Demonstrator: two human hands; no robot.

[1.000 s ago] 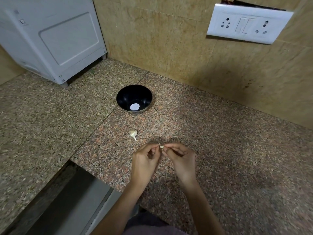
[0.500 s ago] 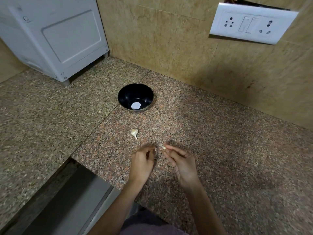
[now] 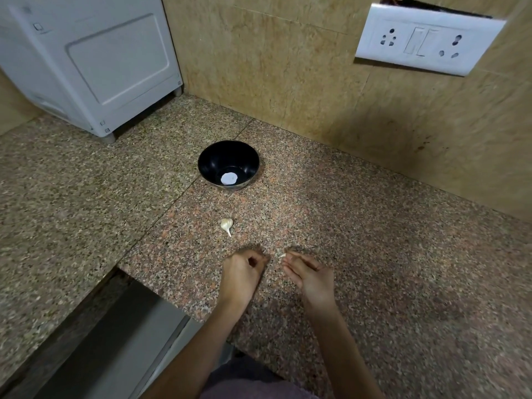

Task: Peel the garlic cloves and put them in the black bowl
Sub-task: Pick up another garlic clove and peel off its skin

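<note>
The black bowl (image 3: 210,159) stands on the granite counter (image 3: 374,254), beyond my hands, with a white spot at its bottom. A small unpeeled garlic piece with a stem (image 3: 226,224) lies between the bowl and my hands. My right hand (image 3: 308,275) pinches a small pale garlic clove (image 3: 282,255) at its fingertips, just above the counter. My left hand (image 3: 243,270) sits a little to the left of the clove, apart from it. Its fingers are curled and I see nothing in them.
A white appliance (image 3: 95,61) stands at the back left on short feet. The tiled wall (image 3: 273,67) runs behind the bowl and carries a white socket plate (image 3: 426,38) at the upper right. The counter's edge steps in at the lower left (image 3: 121,272).
One second ago both hands pinched the clove together. My left hand has since let go and drawn a little to the left; the right hand keeps the clove.
</note>
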